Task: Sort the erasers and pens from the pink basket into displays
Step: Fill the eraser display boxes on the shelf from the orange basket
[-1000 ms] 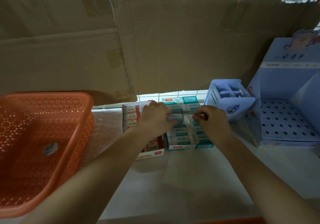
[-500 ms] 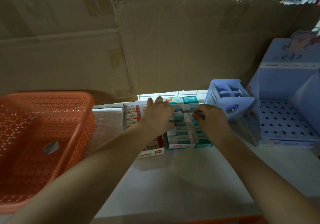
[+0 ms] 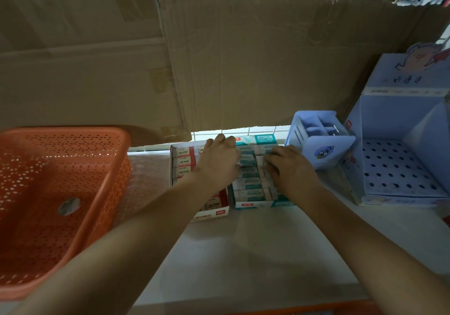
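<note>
While both arms reach across the worktop (image 3: 243, 253), the left grip (image 3: 219, 163) and right grip (image 3: 289, 171) rest bent fingers on the erasers (image 3: 248, 183) packed in the teal display box (image 3: 253, 204); whether either holds one, I cannot tell. The pink basket (image 3: 114, 168) sits well left, beyond the red display box (image 3: 185, 161).

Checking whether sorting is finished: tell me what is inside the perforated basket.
Inside the basket, one small greyish object lies on the floor; what it is cannot be told. The left forearm hides its near right corner.
</note>
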